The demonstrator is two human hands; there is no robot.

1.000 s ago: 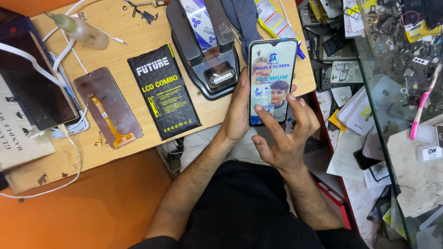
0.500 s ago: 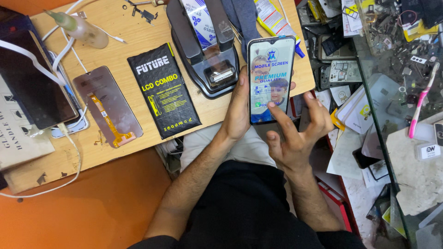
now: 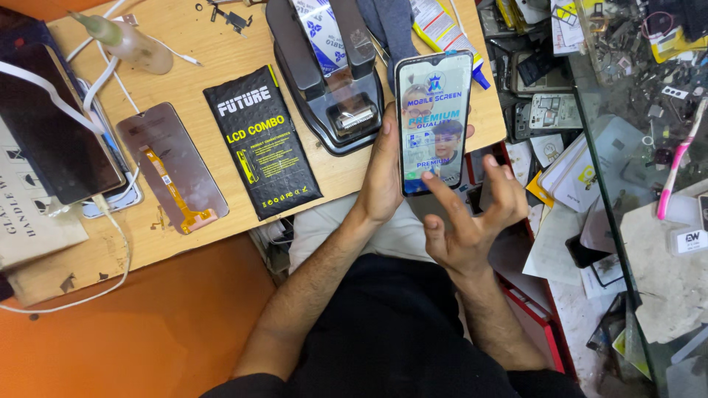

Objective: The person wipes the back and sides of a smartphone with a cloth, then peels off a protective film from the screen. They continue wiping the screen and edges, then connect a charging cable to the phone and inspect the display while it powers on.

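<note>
left hand (image 3: 383,173) clenched around smartphone (image 3: 434,121), held over the wooden table (image 3: 221,44) edge at 1 o'clock. right hand (image 3: 472,221) loose, forefinger touching the screen. hard press could tip it loose.

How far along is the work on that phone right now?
Looks done: the phone is in one piece and its screen is lit with a picture. In hand: the left hand holds it upright while the right hand touches the lower screen. Left on the bench: a bare display panel and a black packet.
</note>
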